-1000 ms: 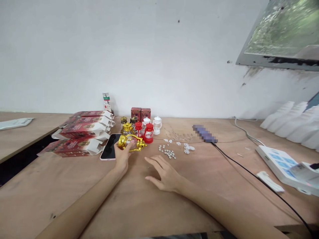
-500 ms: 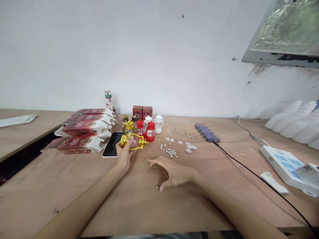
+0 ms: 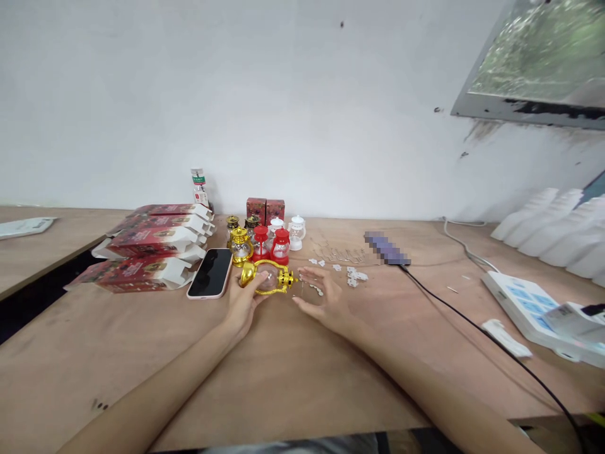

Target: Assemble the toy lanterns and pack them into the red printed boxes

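My left hand (image 3: 242, 308) is closed around a small gold lantern (image 3: 268, 278) with a clear globe. The lantern lies on its side, its top pointing right. Close to that top, my right hand (image 3: 329, 304) has its thumb and fingers apart, curved toward the lantern, and no held thing shows between them. Small round discs (image 3: 316, 290) on the table are partly hidden behind the right fingers. Beyond the hands stand several more lanterns: a gold lantern (image 3: 241, 248), two red lanterns (image 3: 280, 247), white lanterns (image 3: 297, 233) and dark bronze lanterns (image 3: 232, 226).
A black-screened phone (image 3: 211, 273) lies left of the lanterns, beside red printed cartons (image 3: 146, 246). Small white parts (image 3: 354, 277) and thin wire pieces (image 3: 345, 255) are spread to the right. A blurred phone-like device (image 3: 386, 248) trails a black cable; a power strip (image 3: 527, 302) sits farther right.
My left hand has brought the gold lantern rightward and slightly nearer. My right hand has risen from the bare tabletop to the lantern's top end. The view has shifted slightly.
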